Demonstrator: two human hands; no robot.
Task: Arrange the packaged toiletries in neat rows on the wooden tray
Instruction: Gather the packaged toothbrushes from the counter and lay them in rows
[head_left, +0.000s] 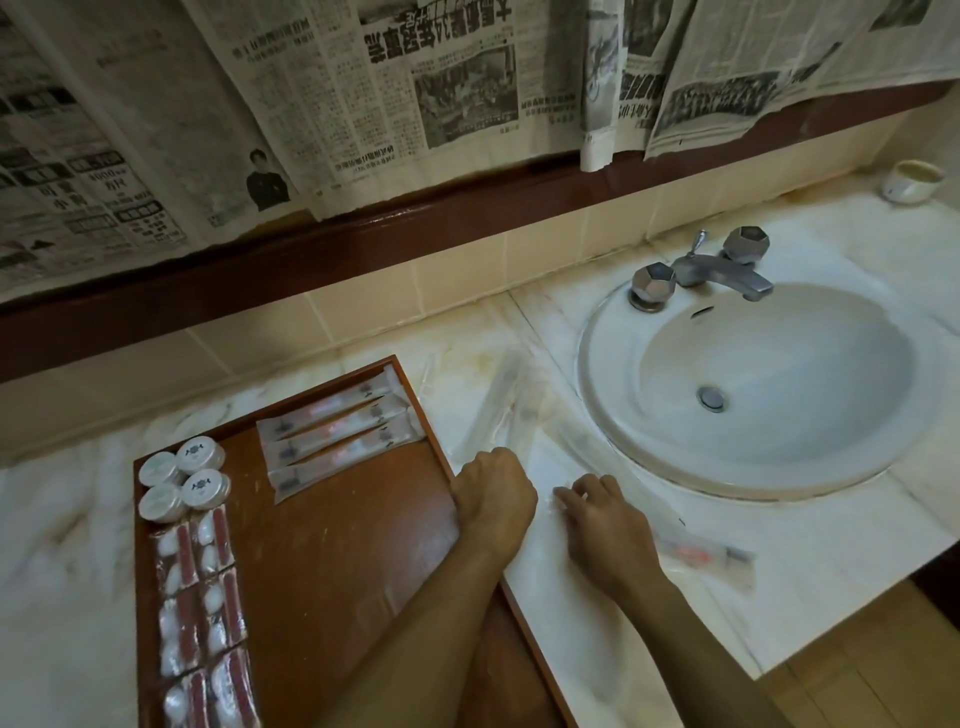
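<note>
A brown wooden tray (332, 545) lies on the marble counter at lower left. At its far end three long clear toothbrush packets (337, 434) lie side by side. Round white lidded tubs (184, 478) cluster at its left corner, with two columns of cotton-swab packets (200, 603) below them. My left hand (493, 493) rests fisted on the tray's right rim; whether it holds anything is hidden. My right hand (602, 525) lies on the counter, fingers touching a clear packet (550, 501). More clear packets (498, 405) lie between tray and sink. One toothbrush packet (701, 556) lies right of my right hand.
A white oval sink (613, 332) with a metal faucet (722, 273) and two faceted knobs fills the right. A small white cup (911, 182) stands at far right. Newspaper sheets (363, 93) hang over the wall. The counter's front edge (857, 613) drops off at lower right.
</note>
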